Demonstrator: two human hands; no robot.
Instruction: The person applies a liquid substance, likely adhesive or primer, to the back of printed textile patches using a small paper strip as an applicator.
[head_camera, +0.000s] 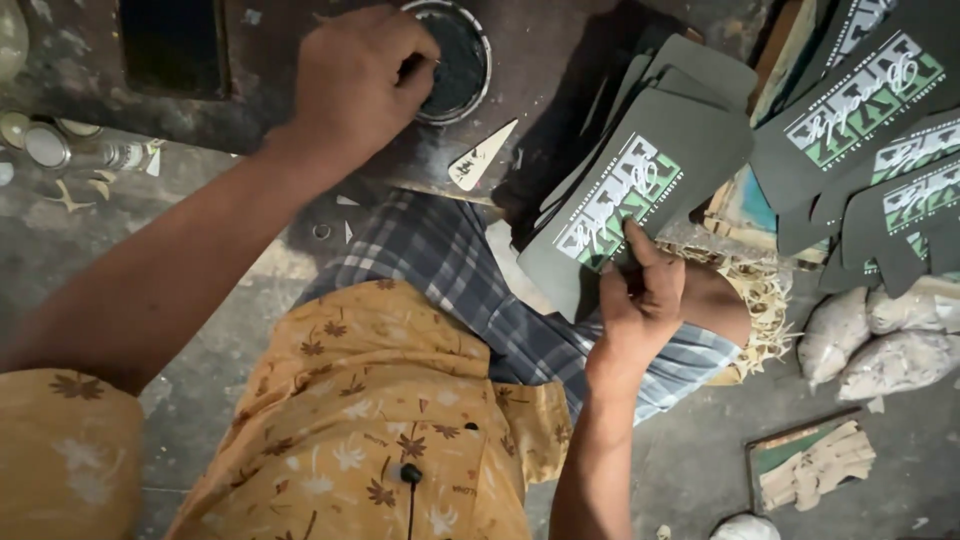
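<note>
Your left hand (355, 85) is curled into a loose fist at the round tin (452, 60), fingertips dipped just over its near rim; whether they pinch anything you cannot tell. The tin sits on the dark worktop (270, 60) near its front edge and holds a dark, dull paste that fills it almost to the metal rim. Just beside the tin, at the worktop's front edge, lies a small pale triangular scrap (482, 158).

Your right hand (640, 300) is closed on a dark grey printed card sleeve (640, 175), thumb on top and fingers beneath its lower edge, above your checked lap. That sleeve is the top one of a fanned stack leaning against the worktop's right end. More of the same sleeves (870, 110) are heaped at the far right.

On the floor below that heap lie knotted clear bags (880, 345) stuffed with pale bits. Near the bottom right corner, a shallow tray (810, 460) holds pale cut-out pieces.
</note>
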